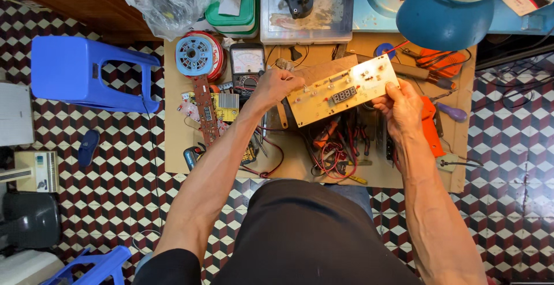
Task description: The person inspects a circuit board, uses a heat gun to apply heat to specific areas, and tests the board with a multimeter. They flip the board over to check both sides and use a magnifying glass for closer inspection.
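Note:
I hold a long pale circuit board (340, 92) with a small digit display and several buttons, tilted up to the right above the low wooden table (173, 135). My left hand (276, 86) grips its left end. My right hand (401, 107) grips its right end from below. Under the board lie red and black wires (332, 152) and tools.
An analog multimeter (247, 66), a blue-and-red spool (199, 55), smaller circuit boards (209, 109), a clear plastic box (306, 11), a blue lamp shade (444, 11) and orange-handled tools (430, 126) crowd the table. A blue plastic stool (86, 74) stands at left on the checkered floor.

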